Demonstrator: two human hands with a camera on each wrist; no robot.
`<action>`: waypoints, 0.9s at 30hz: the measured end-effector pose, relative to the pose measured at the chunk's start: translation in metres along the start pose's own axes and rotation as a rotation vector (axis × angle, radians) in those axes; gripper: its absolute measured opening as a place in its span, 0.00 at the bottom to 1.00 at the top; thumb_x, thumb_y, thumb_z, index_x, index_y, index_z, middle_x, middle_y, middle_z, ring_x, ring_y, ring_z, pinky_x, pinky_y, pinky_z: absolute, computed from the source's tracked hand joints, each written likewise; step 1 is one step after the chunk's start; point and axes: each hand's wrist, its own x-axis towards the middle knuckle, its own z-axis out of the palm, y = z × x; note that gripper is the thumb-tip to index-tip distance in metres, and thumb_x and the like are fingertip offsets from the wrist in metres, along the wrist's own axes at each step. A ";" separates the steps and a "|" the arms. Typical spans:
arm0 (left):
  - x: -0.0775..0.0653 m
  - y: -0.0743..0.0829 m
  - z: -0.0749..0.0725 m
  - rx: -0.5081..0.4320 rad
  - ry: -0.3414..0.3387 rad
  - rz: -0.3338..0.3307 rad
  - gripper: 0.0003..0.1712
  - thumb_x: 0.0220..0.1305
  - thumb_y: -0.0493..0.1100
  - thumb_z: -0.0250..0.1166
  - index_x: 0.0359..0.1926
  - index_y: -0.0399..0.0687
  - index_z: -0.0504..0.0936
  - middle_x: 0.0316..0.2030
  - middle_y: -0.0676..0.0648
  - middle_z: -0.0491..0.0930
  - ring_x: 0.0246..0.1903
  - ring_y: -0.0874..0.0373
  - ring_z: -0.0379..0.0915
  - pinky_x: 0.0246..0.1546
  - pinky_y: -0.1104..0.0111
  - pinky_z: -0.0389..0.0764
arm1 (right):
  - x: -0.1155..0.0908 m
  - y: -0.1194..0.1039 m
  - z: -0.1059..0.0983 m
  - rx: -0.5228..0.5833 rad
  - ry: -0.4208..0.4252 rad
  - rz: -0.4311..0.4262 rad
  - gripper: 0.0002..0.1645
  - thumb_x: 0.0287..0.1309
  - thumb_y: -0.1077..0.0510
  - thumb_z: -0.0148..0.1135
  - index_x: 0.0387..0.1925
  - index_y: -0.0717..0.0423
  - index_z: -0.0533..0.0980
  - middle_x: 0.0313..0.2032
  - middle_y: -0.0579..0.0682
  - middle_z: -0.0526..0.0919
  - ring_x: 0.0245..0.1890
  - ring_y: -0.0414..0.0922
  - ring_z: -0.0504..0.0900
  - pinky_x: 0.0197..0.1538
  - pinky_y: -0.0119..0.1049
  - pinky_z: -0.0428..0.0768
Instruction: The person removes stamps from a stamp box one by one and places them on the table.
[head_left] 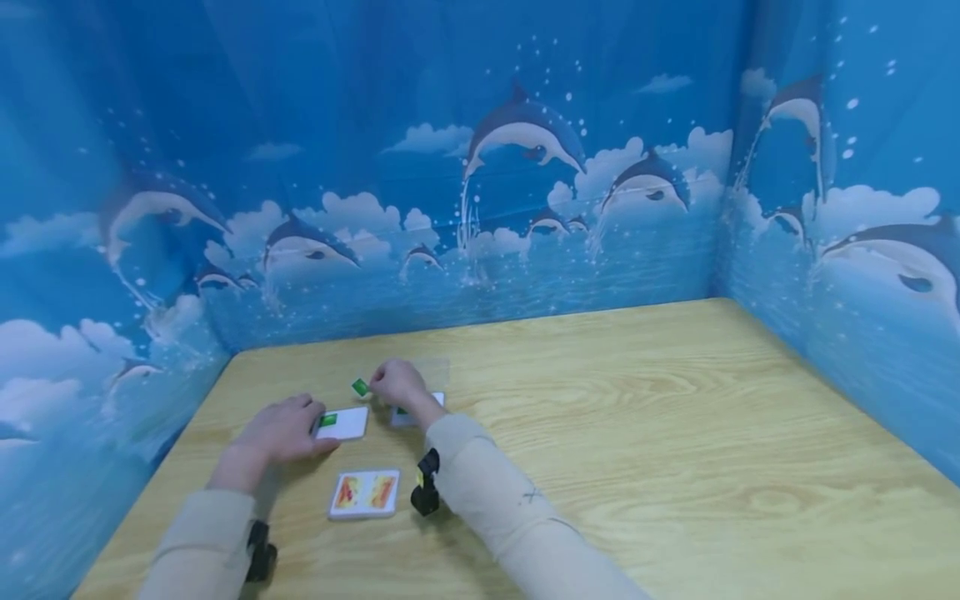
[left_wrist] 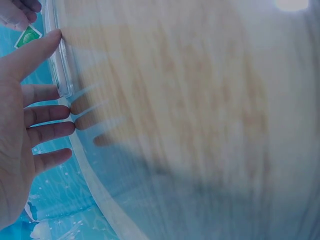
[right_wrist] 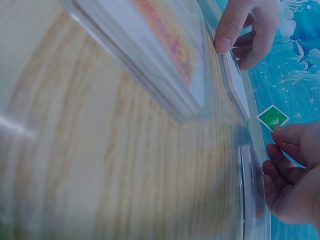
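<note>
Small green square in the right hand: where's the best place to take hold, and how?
Probably a light pinch of the fingers on one corner, coming from the right in the head view, as the right hand does now. The green square looks thin and flat, with a corner pointing at that hand, so gripping there likely leaves most of its face uncovered.

Right grip (right_wrist: 297,185) pinching green square (right_wrist: 273,117), left grip (right_wrist: 252,25) touching flat case (right_wrist: 237,87)
</note>
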 end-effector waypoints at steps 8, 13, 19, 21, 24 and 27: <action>0.000 0.001 -0.002 0.010 0.002 0.009 0.42 0.50 0.70 0.61 0.50 0.37 0.76 0.44 0.37 0.74 0.42 0.42 0.72 0.45 0.47 0.72 | 0.002 0.000 0.001 -0.014 0.002 0.020 0.07 0.60 0.58 0.57 0.33 0.55 0.80 0.24 0.44 0.77 0.23 0.38 0.74 0.25 0.29 0.73; 0.000 0.002 -0.003 0.009 0.001 0.000 0.42 0.50 0.70 0.61 0.50 0.37 0.76 0.43 0.38 0.74 0.41 0.43 0.72 0.44 0.48 0.72 | 0.002 0.000 0.001 -0.054 0.005 0.021 0.10 0.61 0.57 0.56 0.40 0.55 0.81 0.30 0.45 0.79 0.26 0.38 0.74 0.29 0.29 0.74; 0.000 0.000 -0.001 0.003 -0.001 -0.003 0.44 0.50 0.70 0.60 0.51 0.36 0.75 0.46 0.34 0.73 0.45 0.39 0.71 0.46 0.46 0.71 | 0.000 -0.002 0.000 -0.008 0.007 -0.022 0.12 0.63 0.54 0.56 0.43 0.53 0.80 0.31 0.43 0.79 0.27 0.37 0.74 0.30 0.30 0.74; 0.000 0.000 0.000 0.010 0.000 0.001 0.44 0.50 0.71 0.60 0.51 0.36 0.75 0.46 0.34 0.73 0.45 0.40 0.71 0.46 0.46 0.71 | -0.001 -0.004 0.001 0.026 0.006 -0.036 0.11 0.62 0.54 0.57 0.41 0.53 0.80 0.29 0.42 0.78 0.27 0.37 0.74 0.29 0.30 0.75; 0.001 -0.001 0.000 0.017 0.000 0.005 0.43 0.50 0.70 0.60 0.50 0.36 0.75 0.43 0.36 0.74 0.42 0.42 0.72 0.43 0.47 0.73 | -0.002 -0.009 0.003 0.045 0.002 -0.058 0.09 0.61 0.53 0.59 0.39 0.52 0.80 0.28 0.41 0.78 0.26 0.37 0.74 0.28 0.29 0.75; 0.001 0.001 0.000 0.012 -0.007 0.000 0.43 0.50 0.71 0.60 0.49 0.37 0.76 0.42 0.37 0.75 0.40 0.43 0.72 0.42 0.47 0.73 | -0.004 -0.013 0.008 0.001 -0.011 -0.084 0.10 0.59 0.52 0.61 0.37 0.53 0.80 0.28 0.42 0.78 0.27 0.36 0.74 0.29 0.27 0.74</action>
